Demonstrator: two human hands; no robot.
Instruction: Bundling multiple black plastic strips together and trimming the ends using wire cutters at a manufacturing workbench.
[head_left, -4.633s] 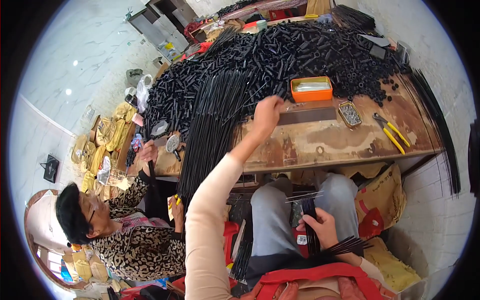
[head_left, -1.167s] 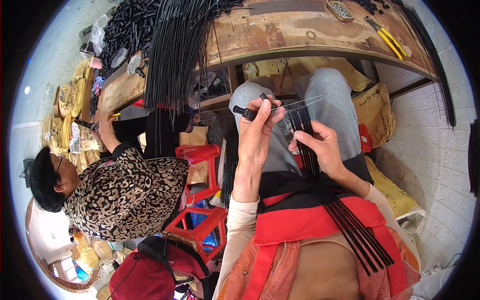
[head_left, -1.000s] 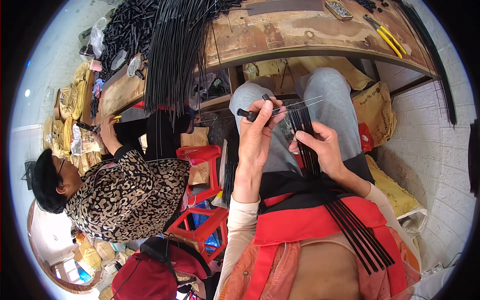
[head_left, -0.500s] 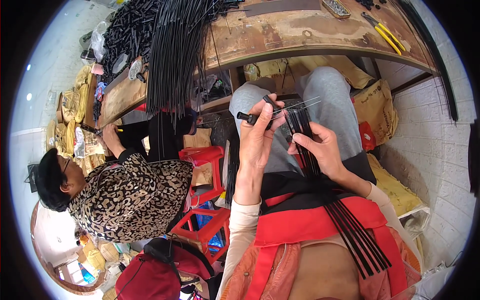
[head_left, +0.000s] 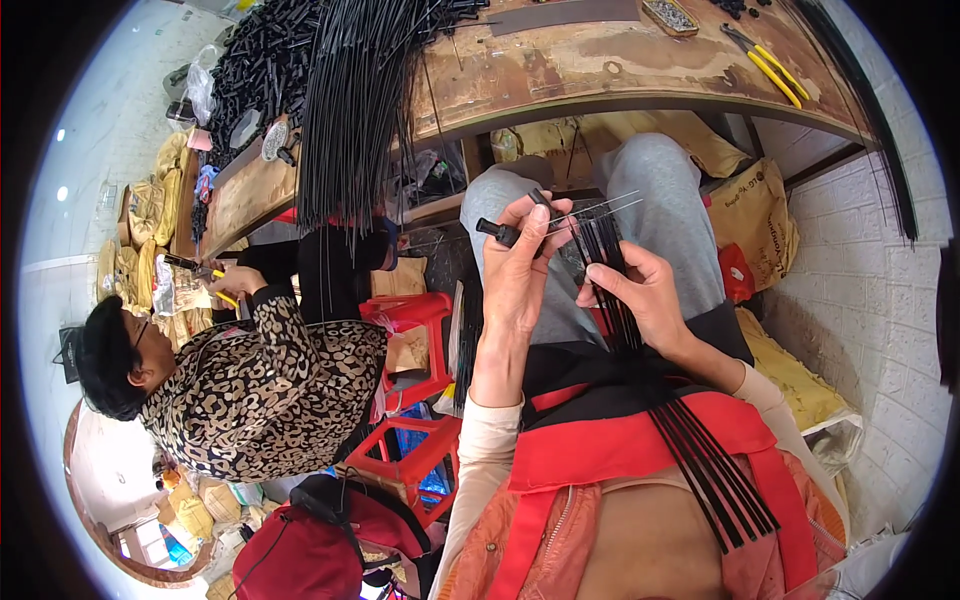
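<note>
My left hand (head_left: 516, 265) is closed around a short black tubular part (head_left: 496, 232) with a flared end. A second black piece sticks up by the fingertips, and two thin metal rods (head_left: 612, 205) reach out to the right from the fingers. My right hand (head_left: 648, 298) pinches a bundle of slim black rods (head_left: 604, 250) between thumb and fingers. The bundle's upper ends stand just right of my left fingertips, below the metal rods. Its lower ends fan out over my red and black apron (head_left: 590, 450). How the rods join is too small to make out.
Ahead stands a wooden workbench (head_left: 560, 75) with a hanging heap of long black rods (head_left: 355, 120), small black parts (head_left: 262, 75) and yellow-handled pliers (head_left: 768, 68). At left sits a co-worker (head_left: 270, 390) holding a yellow-handled tool. Red stools (head_left: 410, 340) stand between us.
My hands and the rod bundle have barely moved; the two metal rods look spread slightly further apart. The co-worker's hands and yellow-handled tool have shifted.
</note>
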